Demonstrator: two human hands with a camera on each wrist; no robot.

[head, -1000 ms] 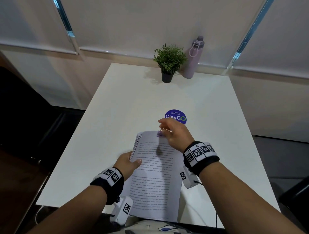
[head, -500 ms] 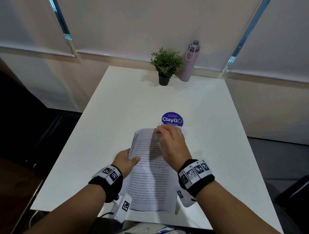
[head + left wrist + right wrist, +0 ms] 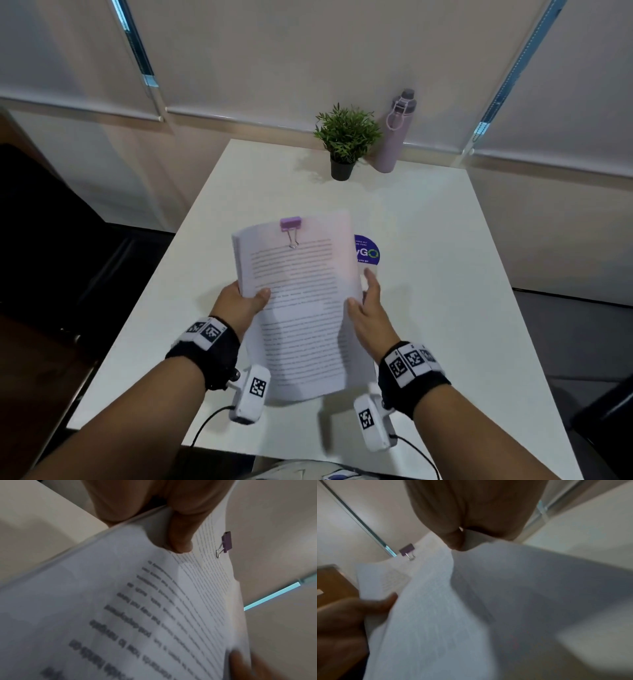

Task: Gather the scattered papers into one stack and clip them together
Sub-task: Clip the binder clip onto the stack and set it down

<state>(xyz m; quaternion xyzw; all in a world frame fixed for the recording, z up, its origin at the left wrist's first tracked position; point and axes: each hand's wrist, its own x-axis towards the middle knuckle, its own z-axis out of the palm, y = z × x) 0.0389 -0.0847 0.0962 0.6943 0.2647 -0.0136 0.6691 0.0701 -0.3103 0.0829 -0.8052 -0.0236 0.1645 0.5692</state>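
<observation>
A stack of printed papers (image 3: 301,308) is held up over the white table (image 3: 445,274), its top edge tilted away from me. A purple binder clip (image 3: 290,224) is clamped on the middle of that top edge, one silver handle lying flat on the page. My left hand (image 3: 245,301) grips the stack's left edge, thumb on top. My right hand (image 3: 368,308) pinches the right edge, thumb on the top page and fingers behind. The left wrist view shows the clip (image 3: 226,542) beyond my thumb (image 3: 180,536). In the right wrist view the clip (image 3: 407,550) sits on the papers (image 3: 428,615).
A small potted plant (image 3: 344,137) and a lilac bottle (image 3: 394,133) stand at the table's far edge. A round blue sticker (image 3: 368,251) lies on the table, partly behind the stack. Dark seating lies off the table's left side.
My right hand has left the clip at the top edge and moved down to the stack's right edge. The stack has risen off the table with the clip on it.
</observation>
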